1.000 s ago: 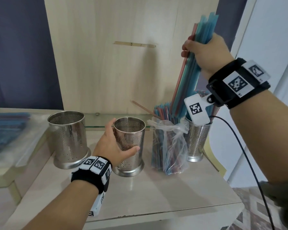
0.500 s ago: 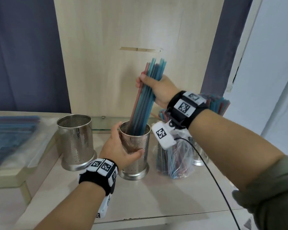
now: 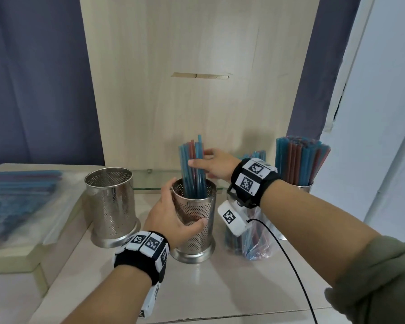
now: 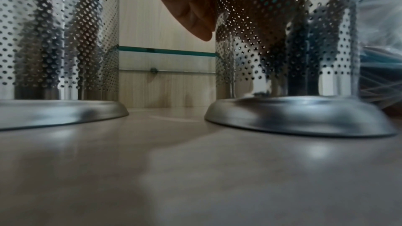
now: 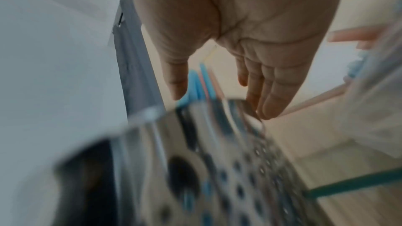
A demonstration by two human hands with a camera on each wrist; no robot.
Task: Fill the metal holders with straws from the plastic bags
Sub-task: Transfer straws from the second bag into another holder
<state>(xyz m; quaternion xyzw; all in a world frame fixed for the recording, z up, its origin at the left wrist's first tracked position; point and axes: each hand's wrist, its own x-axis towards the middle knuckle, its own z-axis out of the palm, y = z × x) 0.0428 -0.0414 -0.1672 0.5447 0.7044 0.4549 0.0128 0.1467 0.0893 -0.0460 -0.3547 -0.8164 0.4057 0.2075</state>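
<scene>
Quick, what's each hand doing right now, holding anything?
Left hand: grips the middle metal holder.
Right hand: open, fingers straight beside the straws standing in that holder, holding nothing.

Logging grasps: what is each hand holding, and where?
Left hand grips the middle holder around its perforated wall. Right hand is open, holding nothing.

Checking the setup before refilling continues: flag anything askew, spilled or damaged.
Nothing spilled. The blue and red straws stand unevenly in the middle perforated metal holder, one poking higher. The back wooden panel has a chipped slot.
</scene>
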